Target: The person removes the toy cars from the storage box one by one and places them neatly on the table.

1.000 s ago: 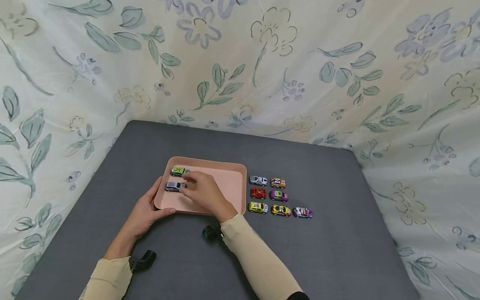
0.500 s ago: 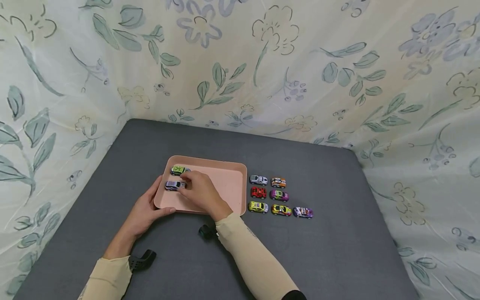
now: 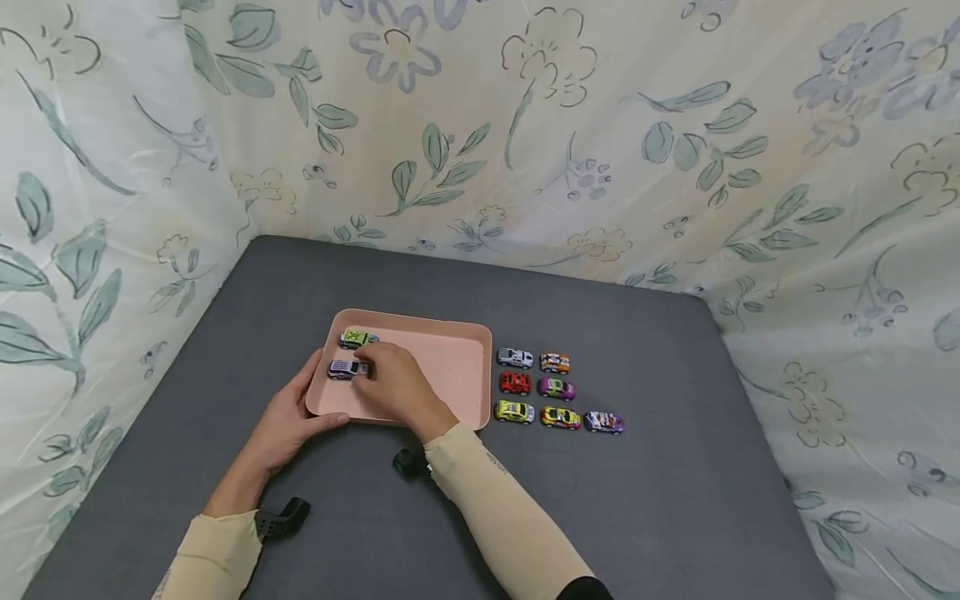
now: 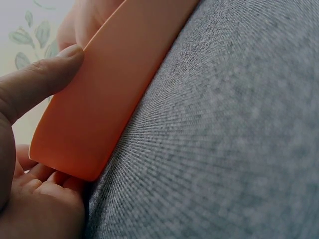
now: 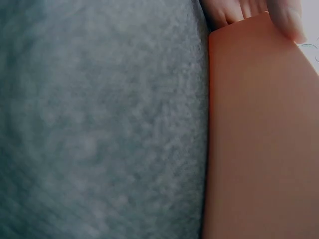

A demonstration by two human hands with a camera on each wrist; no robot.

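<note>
My left hand grips the near left corner of a pink tray, thumb over the front rim and fingers along the left side. The left wrist view shows that thumb on the edge of the tray wall. Inside the tray, my right hand pinches the right end of a white-and-dark toy car with thumb and fingertips. A green toy car lies behind it, its right end close to the right fingers. In the right wrist view the tray wall hides the right fingers.
Right of the tray, several toy cars stand in rows on the grey table, among them a red car, an orange car and a purple-and-white car. A floral curtain hangs behind the table and down both sides.
The right hand has shifted very slightly left with its forearm, staying at the white-and-dark toy car. The left hand keeps its grip on the tray, and the cars look unmoved.
</note>
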